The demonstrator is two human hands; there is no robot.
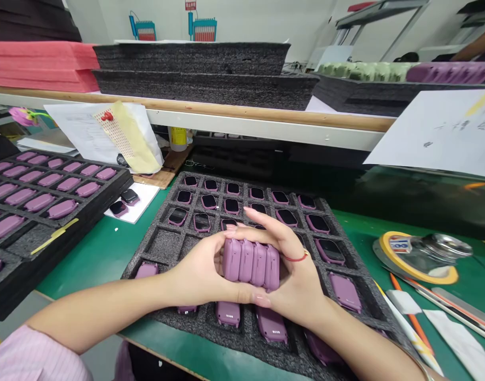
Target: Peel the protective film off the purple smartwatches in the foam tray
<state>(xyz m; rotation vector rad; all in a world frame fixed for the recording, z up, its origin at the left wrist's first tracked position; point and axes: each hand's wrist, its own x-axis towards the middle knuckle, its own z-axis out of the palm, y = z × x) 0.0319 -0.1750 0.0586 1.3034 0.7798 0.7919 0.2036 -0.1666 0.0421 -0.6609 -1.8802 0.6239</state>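
A row of several purple watch cases (252,264), standing side by side on edge, is gripped between my two hands. My left hand (197,270) closes on the row's left end, fingers behind and thumb along the lower front. Around the right end wraps my right hand (300,280), its thumb meeting the left thumb below and one finger raised. Both hands are above a black foam tray (163,243) with square pockets. Dark-screened purple watches (203,222) fill its far rows; nearer pockets hold cases purple side up, such as a watch case (346,292) at right. My hands hide the tray's middle.
Left stands another foam tray (28,275) of purple cases, with two watches (123,203) on white paper beside it. At right lie a round glass dispenser (417,256), an orange pen (413,317) and strips. A shelf (242,119) holding foam stacks spans the back.
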